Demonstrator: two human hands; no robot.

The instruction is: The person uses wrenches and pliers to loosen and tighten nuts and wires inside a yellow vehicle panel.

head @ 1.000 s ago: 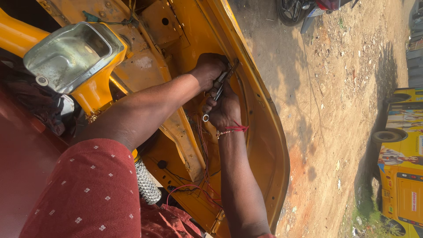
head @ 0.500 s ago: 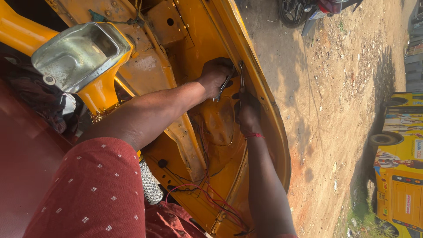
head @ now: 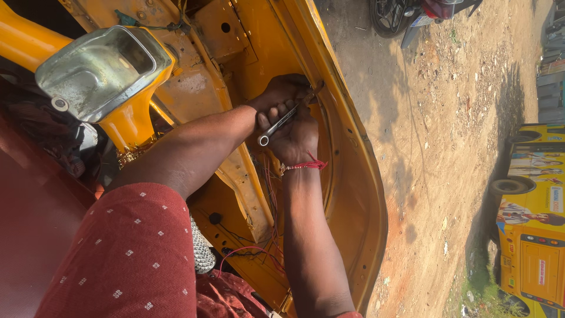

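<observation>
Two hands — left hand (head: 281,97), right hand (head: 297,138) — clamped on diagonal wrench (head: 285,119), ring end lower-left.

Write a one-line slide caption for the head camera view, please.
Both hands, left hand and right hand, grip a metal wrench inside a yellow vehicle body.

An open-air vehicle repair yard was shown: bare dirt ground (head: 447,176) littered with scraps, a yellow vehicle body (head: 359,194) stripped down to bare panels and loose red wires (head: 268,194), a motorcycle (head: 412,15) parked nearby, and another yellow vehicle (head: 532,224) parked beyond
</observation>
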